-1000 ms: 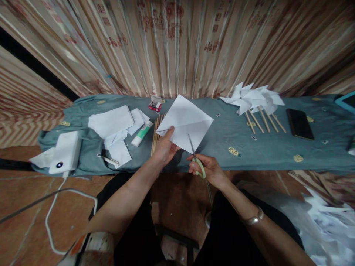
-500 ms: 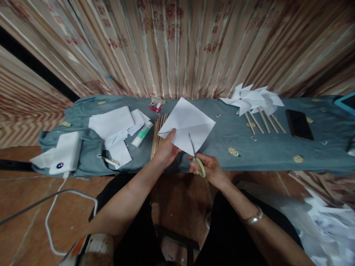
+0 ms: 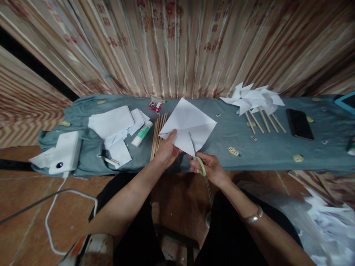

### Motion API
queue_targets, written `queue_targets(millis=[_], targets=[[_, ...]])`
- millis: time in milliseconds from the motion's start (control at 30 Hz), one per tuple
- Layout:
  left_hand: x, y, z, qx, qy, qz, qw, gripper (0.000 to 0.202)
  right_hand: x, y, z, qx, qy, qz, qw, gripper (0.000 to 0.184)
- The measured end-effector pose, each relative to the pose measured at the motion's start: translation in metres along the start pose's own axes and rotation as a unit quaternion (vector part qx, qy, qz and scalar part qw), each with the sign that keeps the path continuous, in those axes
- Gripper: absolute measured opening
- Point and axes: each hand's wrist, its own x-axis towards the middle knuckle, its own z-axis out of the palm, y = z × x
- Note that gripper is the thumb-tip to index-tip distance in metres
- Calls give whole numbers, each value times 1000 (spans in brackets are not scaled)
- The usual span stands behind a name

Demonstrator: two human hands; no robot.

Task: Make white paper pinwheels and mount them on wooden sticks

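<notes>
Left hand [image 3: 167, 149] pinches white paper [image 3: 188, 116] by near-left edge; right hand [image 3: 213, 168] grips scissors [image 3: 202, 164] at near corner; pinwheels [image 3: 251, 100] well apart, far right.

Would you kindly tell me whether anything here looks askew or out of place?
Mildly: at the left, loose paper sheets lie in an uneven heap, and a white device sits askew where the cloth is rumpled, its cable hanging off the edge. Nothing looks amiss with the held paper or scissors.
</notes>
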Motion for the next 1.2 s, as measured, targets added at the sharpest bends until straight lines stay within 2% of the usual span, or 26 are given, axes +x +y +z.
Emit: queue_targets(millis=[733, 967, 1100, 1200], targets=[[0, -1, 0, -16, 8, -7, 1000, 16, 2, -3, 3, 5, 15, -4, 1000, 44], [-1, 0, 1, -17, 7, -9, 1000, 16, 3, -1, 2, 2, 3, -10, 1000, 40], [1, -2, 0, -15, 8, -5, 1000, 15, 3, 1, 2, 3, 5, -7, 1000, 43], [3, -2, -1, -9, 13, -4, 1000, 13, 1, 0, 1, -14, -18, -7, 1000, 47]])
